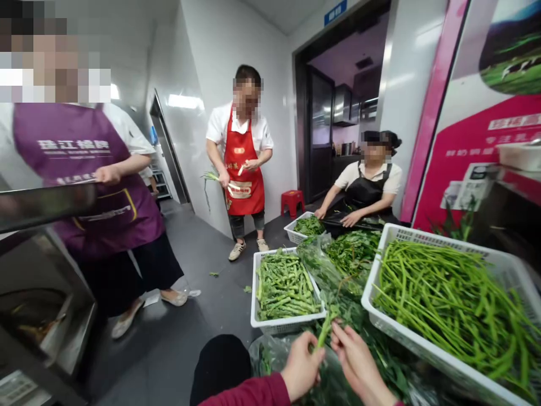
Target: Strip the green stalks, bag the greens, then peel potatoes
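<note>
Green stalk (324,334) in left hand (302,365)

Looked like the prep area of a commercial kitchen. Had a hood (341,107) and pots (347,149) inside the doorway (301,129), a blue sign (335,12) above it, and lettered aprons (246,155), one red and one purple, left of it. Had a black apron (364,193) in front of it too, and, nearer than it, crates (287,324) of greens (448,304).

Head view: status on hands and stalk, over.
Left hand grips green stalk. Right hand at its leafy end. White basket of stalks just beyond; nothing visibly blocking either hand.
</note>
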A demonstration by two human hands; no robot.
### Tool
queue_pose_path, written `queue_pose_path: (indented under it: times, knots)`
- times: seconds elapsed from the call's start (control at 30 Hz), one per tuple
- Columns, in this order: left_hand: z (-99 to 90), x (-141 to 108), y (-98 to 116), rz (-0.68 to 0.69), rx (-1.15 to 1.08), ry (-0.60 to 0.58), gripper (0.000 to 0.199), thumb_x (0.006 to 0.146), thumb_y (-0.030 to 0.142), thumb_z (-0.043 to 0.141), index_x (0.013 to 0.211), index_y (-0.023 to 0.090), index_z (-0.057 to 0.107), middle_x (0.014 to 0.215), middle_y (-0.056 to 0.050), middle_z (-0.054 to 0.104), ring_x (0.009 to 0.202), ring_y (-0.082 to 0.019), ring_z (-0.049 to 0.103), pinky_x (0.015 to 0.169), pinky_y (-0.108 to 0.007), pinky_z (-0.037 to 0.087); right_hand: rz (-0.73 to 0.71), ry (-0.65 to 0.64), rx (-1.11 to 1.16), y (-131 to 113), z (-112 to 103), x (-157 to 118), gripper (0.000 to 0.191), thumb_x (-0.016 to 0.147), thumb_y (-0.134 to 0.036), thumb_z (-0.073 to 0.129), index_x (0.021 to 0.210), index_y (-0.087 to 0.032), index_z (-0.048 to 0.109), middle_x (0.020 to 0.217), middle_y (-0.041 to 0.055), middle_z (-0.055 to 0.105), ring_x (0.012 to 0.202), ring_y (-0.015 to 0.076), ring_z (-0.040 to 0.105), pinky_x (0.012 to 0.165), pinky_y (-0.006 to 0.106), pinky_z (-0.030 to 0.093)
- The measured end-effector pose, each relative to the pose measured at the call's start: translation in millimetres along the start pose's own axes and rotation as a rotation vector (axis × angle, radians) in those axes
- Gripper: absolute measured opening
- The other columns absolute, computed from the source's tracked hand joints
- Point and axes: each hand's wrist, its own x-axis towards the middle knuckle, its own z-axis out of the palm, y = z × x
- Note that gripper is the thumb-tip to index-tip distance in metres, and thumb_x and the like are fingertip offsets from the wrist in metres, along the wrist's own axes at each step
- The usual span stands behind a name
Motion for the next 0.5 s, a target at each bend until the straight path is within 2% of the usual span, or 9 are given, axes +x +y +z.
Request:
queue_pose_path:
  times: [0.07, 0.17, 0.3, 0.43, 0.5]
  knots:
    - [3.8, -5, -4, 0.004, -0.036, -0.007, 0.023, 0.078, 0.042, 0.050, 0.083, 0.022, 0.041, 0.038, 0.012, 0.032, 0.033, -0.010, 0.035, 0.036, -0.020, 0.030, 0.097, -0.027, 0.088, -2, -2, -5, 0.048, 0.041, -0.028, 0.091, 0.073, -0.015, 0.058, 0.059, -0.0069, 0.051, 0.052, 0.0053, 0.045, 0.045, 0.015, 0.040]
    - [7.1, -15, -8, 0.065, -0.058, -0.040, 0.028, 0.076, 0.048, 0.051, 0.079, 0.021, 0.043, 0.040, 0.011, 0.033, 0.033, -0.009, 0.033, 0.036, -0.020, 0.025, 0.259, -0.098, 0.171, -10, -6, -13, 0.043, 0.046, -0.018, 0.090, 0.075, -0.013, 0.059, 0.058, -0.0073, 0.049, 0.047, 0.0037, 0.040, 0.041, 0.016, 0.038]
    - [10.4, -23, -15, 0.069, -0.113, -0.132, 0.035, 0.073, 0.055, 0.054, 0.076, 0.021, 0.042, 0.044, 0.010, 0.033, 0.034, -0.007, 0.031, 0.038, -0.021, 0.023, 0.430, -0.145, 0.269, -14, -19, -25, 0.042, 0.047, -0.010, 0.089, 0.074, -0.013, 0.058, 0.054, -0.0089, 0.045, 0.044, 0.0026, 0.037, 0.039, 0.016, 0.037]
    - [12.5, -27, -19, 0.124, -0.133, -0.115, 0.042, 0.068, 0.058, 0.061, 0.068, 0.020, 0.043, 0.050, 0.007, 0.036, 0.045, -0.007, 0.036, 0.045, -0.021, 0.026, 0.457, -0.126, 0.303, -1, -32, -33, 0.045, 0.043, -0.015, 0.093, 0.058, -0.017, 0.050, 0.051, -0.0083, 0.044, 0.046, 0.0042, 0.041, 0.044, 0.017, 0.043]
    - [13.5, -28, -20, 0.138, -0.126, -0.099, 0.045, 0.065, 0.060, 0.063, 0.064, 0.019, 0.042, 0.051, 0.006, 0.038, 0.048, -0.007, 0.036, 0.047, -0.022, 0.025, 0.442, -0.085, 0.303, 7, -36, -33, 0.047, 0.040, -0.019, 0.094, 0.056, -0.018, 0.050, 0.052, -0.0070, 0.047, 0.048, 0.0052, 0.045, 0.048, 0.017, 0.047]
